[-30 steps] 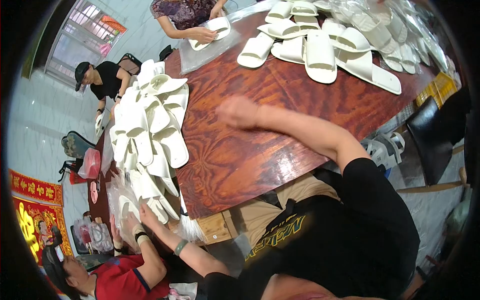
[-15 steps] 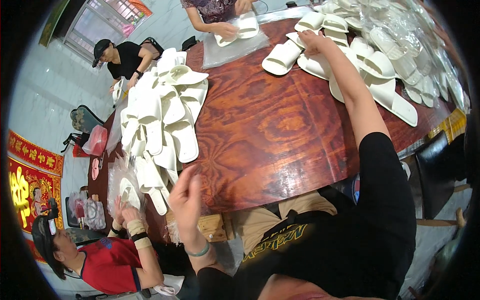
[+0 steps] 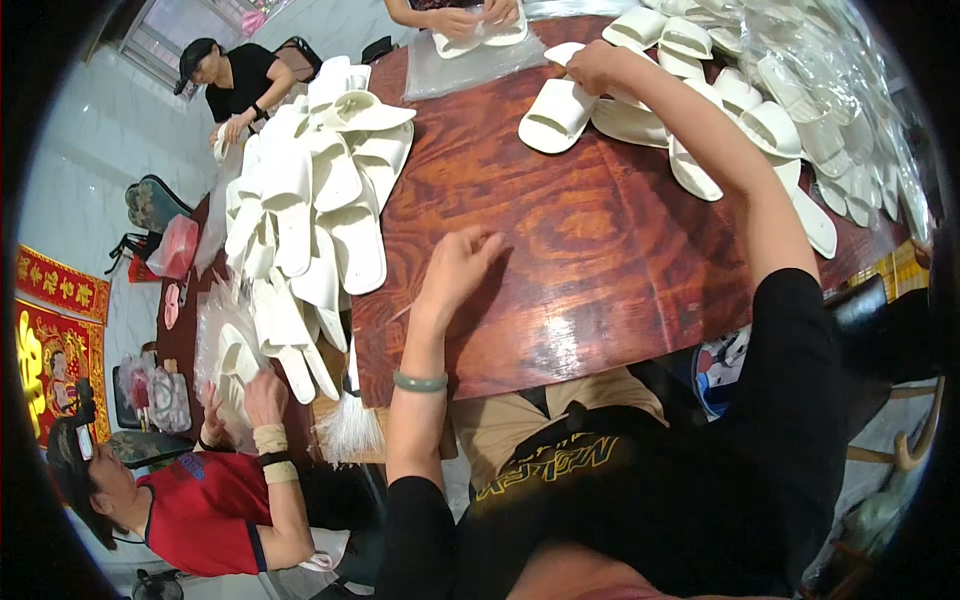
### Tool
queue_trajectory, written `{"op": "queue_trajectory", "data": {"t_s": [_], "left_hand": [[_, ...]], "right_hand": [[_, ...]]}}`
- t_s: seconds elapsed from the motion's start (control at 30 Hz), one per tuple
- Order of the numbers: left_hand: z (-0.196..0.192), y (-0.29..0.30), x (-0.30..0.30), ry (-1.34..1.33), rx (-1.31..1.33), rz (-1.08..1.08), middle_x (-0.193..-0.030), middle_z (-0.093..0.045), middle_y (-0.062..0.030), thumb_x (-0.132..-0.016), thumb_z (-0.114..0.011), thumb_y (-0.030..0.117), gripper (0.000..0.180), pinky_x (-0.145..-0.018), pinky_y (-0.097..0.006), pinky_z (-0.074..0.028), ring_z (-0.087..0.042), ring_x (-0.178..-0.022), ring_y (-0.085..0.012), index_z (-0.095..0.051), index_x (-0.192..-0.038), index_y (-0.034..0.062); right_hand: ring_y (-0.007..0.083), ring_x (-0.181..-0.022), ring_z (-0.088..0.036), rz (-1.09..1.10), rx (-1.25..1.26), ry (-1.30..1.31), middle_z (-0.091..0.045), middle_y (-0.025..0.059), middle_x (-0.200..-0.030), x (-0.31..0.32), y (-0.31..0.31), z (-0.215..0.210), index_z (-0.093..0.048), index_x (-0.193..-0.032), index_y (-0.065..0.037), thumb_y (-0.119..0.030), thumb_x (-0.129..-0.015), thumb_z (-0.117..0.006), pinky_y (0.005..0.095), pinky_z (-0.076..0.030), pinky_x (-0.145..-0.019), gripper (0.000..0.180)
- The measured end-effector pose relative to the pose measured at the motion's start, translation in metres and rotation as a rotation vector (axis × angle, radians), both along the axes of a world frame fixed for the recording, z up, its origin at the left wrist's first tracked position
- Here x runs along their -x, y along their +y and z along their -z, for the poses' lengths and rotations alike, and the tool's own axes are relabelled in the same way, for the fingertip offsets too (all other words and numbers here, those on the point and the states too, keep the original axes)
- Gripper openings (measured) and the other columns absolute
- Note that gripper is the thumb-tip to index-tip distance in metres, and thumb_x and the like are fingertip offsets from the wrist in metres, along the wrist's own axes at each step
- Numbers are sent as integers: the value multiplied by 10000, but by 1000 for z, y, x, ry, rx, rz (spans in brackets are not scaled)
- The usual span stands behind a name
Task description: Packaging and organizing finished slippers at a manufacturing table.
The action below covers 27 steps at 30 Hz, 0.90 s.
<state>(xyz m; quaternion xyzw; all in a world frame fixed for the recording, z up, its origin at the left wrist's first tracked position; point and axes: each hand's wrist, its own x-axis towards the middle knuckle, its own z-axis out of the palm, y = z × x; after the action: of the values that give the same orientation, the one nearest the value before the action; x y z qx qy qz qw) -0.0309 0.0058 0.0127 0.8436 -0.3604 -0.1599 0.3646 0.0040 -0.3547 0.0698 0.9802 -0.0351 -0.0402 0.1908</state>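
My right hand (image 3: 600,68) reaches to the far side of the wooden table, its fingers closed on a white slipper (image 3: 564,53) whose end sticks out to the left. Just nearer lies another white slipper (image 3: 556,116), sole down, at the edge of a loose group. My left hand (image 3: 462,262), below a green bangle, hovers over the table's middle left. It holds nothing, and its fingers are bent loosely and apart. To its left is a large heap of white slippers (image 3: 350,255).
More slippers in clear plastic (image 3: 810,110) crowd the far right. A co-worker in red (image 3: 215,510) handles a slipper at lower left. Another in black (image 3: 240,85) works at far left. A third person's hands (image 3: 470,22) hold slippers over a plastic bag (image 3: 460,75).
My left hand has moved forward and right, out over the table. My right hand has shifted slightly left and closed on a slipper. The whole view has shifted a little.
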Motion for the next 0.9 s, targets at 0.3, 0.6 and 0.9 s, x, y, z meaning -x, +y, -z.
{"op": "queue_trajectory", "data": {"t_s": [0.3,0.6,0.9], "left_hand": [[28,12,-19,-26,220,-232,-858,-651,-103,-864,-591,283,417,-707,-274,-464,-596,-795,-151,-569,-1119,-46],[-2,-29,13,-271,-191,-164,-863,-636,-146,-631,-717,557,884,-717,-389,-493,-631,-836,-300,-424,-1268,19],[-20,-63,-27,-499,-292,-18,-1040,-609,-201,-592,-726,545,933,-801,-421,-488,-604,-963,-338,-383,-1298,43]], "right_hand": [[305,-633,-604,-603,-103,-50,-615,144,-645,24,61,-2,-662,-661,-46,-98,-651,-588,415,-473,-576,91],[198,-910,-506,-994,110,-211,-546,30,-813,60,57,11,-631,-750,-112,-126,-739,-545,334,-379,-908,88],[341,-939,-549,-218,-681,-714,-568,175,-1035,93,26,8,-529,-1075,-29,-237,-858,-561,393,-437,-793,302]]}}
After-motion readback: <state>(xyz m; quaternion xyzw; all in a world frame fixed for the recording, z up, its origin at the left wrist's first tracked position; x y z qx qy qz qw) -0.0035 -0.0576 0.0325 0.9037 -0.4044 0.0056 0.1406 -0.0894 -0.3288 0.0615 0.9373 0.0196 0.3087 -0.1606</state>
